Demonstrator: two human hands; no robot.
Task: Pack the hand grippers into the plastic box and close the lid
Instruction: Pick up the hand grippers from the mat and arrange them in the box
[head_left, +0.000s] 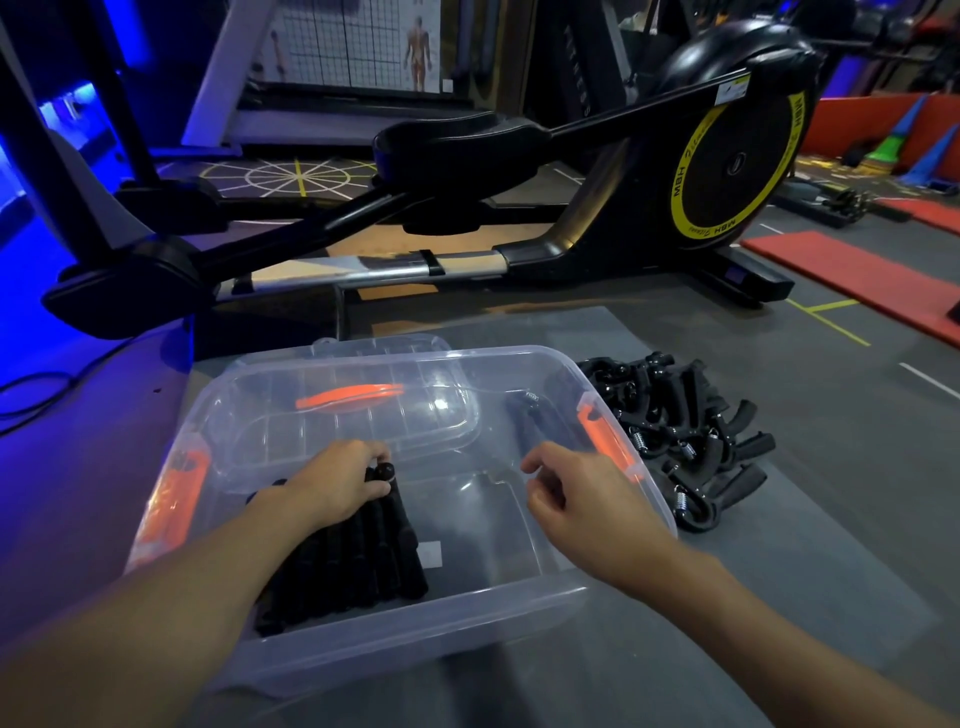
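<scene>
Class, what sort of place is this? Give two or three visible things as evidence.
Most likely a gym: a black elliptical trainer with a yellow-ringed flywheel, a red floor mat on the right, and a muscle-anatomy poster at the back.

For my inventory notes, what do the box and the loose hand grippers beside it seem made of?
The box: clear glossy plastic; you can see straight through its walls. Its orange latches look like opaque plastic. The hand grippers: matte black handles, probably plastic or rubber; shiny coiled springs, likely steel.
</scene>
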